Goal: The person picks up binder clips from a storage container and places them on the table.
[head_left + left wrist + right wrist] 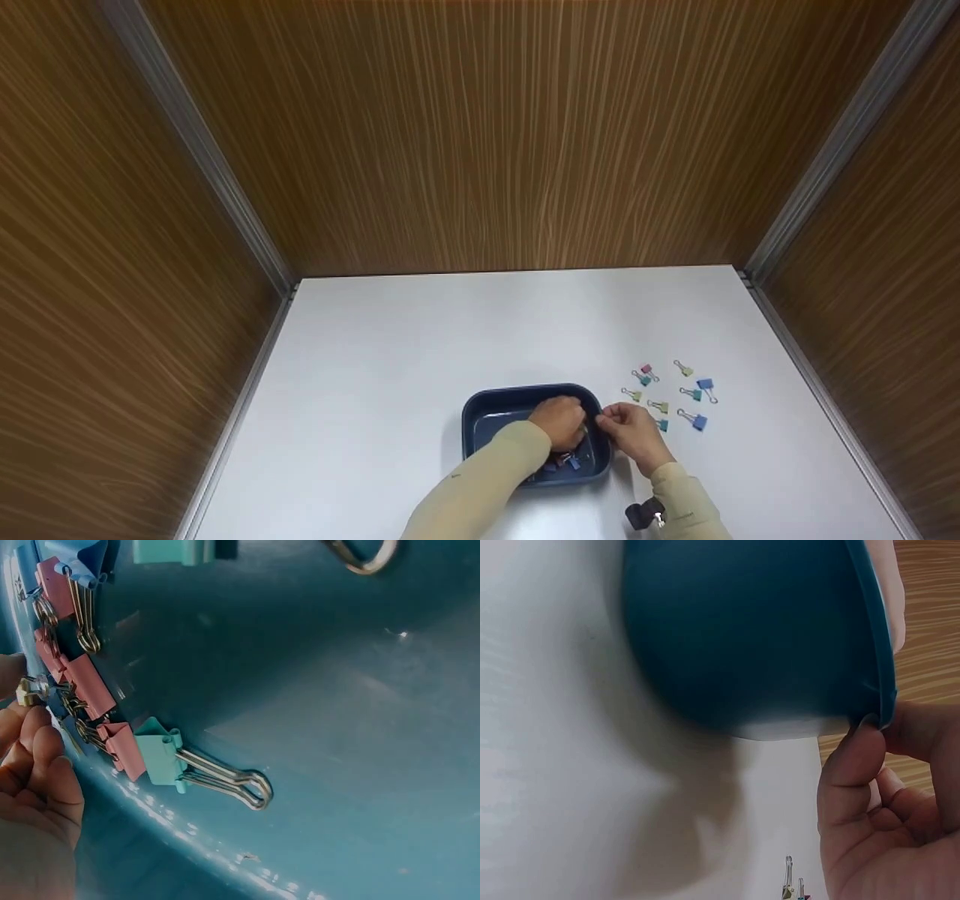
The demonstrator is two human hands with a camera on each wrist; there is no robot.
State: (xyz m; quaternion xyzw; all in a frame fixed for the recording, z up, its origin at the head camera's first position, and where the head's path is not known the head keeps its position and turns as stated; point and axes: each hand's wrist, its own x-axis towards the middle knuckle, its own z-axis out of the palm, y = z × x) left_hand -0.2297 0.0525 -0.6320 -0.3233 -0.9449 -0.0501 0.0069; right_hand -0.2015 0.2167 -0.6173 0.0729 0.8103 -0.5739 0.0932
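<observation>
- Head view: tray [487, 429] sat lower centre; loose clips [699, 422] lay lower right.
- Left hand [559, 422] apparently pinched a yellow clip [28, 693] inside the tray; right hand [636, 433] pinched its rim [880, 630].
- Step judged: clip picking; next move seemingly called for steady bracing.

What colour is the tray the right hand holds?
The tray is dark blue, seen best in the head view.

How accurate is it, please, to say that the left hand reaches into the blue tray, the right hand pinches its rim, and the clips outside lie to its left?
Only the side is wrong: the head view shows the clips outside the blue tray lying to its right. The rest stands.
</observation>
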